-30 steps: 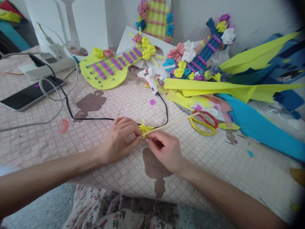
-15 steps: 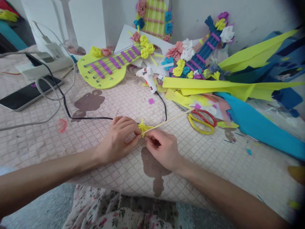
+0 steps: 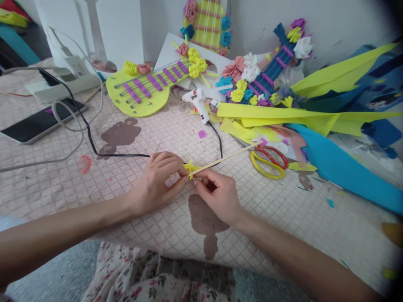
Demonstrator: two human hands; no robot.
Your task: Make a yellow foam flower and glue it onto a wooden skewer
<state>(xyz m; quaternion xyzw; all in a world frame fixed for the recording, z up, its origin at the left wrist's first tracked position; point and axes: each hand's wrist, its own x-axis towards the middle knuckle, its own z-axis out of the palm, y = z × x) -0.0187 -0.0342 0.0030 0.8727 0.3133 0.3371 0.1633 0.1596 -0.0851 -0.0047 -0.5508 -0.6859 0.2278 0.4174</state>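
Observation:
My left hand [image 3: 162, 180] is closed, thumb and fingers pinching a small yellow crepe paper piece [image 3: 191, 167] from its left side. Against that paper lies the near end of a thin wooden stick [image 3: 228, 157], which slants up and away to the right. My right hand [image 3: 218, 193] is closed too, its fingertips at the stick's near end and the paper's lower edge. The fingertips of both hands almost meet; what exactly each pinches is partly hidden. Red and yellow scissors [image 3: 269, 162] lie past the stick's far end.
A white glue gun [image 3: 200, 105] rests beyond my hands, its black cord [image 3: 220, 140] running behind them. Yellow crepe paper strips [image 3: 270, 112] and blue paper [image 3: 343, 167] spread to the right. A yellow paper guitar [image 3: 141, 92] lies behind; a phone [image 3: 44, 121] and power strip [image 3: 66, 84] sit left.
The view has shifted slightly, so the table things appear a little further right. Both hands keep their hold, with only small movement of the fingers at the yellow paper.

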